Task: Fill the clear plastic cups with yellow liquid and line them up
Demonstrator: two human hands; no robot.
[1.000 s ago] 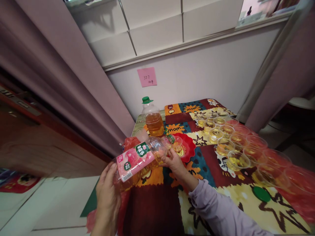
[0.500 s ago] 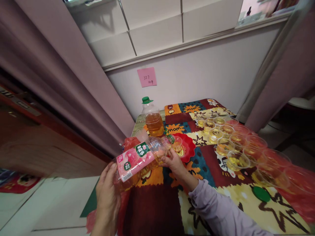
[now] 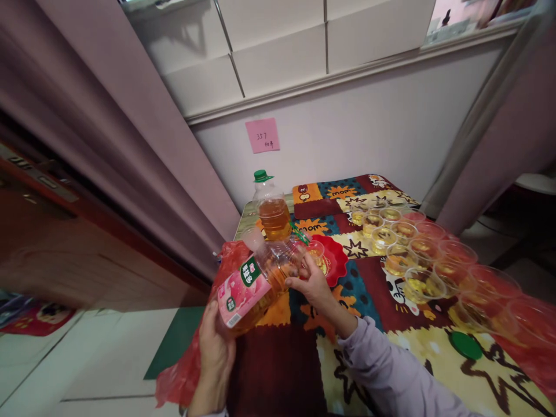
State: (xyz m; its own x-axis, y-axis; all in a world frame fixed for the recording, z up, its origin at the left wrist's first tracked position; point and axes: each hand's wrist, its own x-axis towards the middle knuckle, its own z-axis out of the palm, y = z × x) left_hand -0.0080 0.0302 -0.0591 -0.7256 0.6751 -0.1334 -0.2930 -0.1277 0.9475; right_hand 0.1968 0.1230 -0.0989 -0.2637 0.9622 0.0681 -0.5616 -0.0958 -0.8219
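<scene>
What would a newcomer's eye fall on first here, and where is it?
First, the pink-labelled bottle, held tilted by the left hand and right hand near the centre. Then the clustered clear cups, several holding yellow liquid, along the right of the patterned cloth. Beyond the bottle stands an upright jug with a green cap.

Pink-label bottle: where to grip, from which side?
Probably two-handed: left hand cupping the base of the bottle from the near left, right hand at its shoulder from the right. It is wide and held tilted, base toward the wearer, neck end toward the red dish, so supporting both ends should steady it.
</scene>
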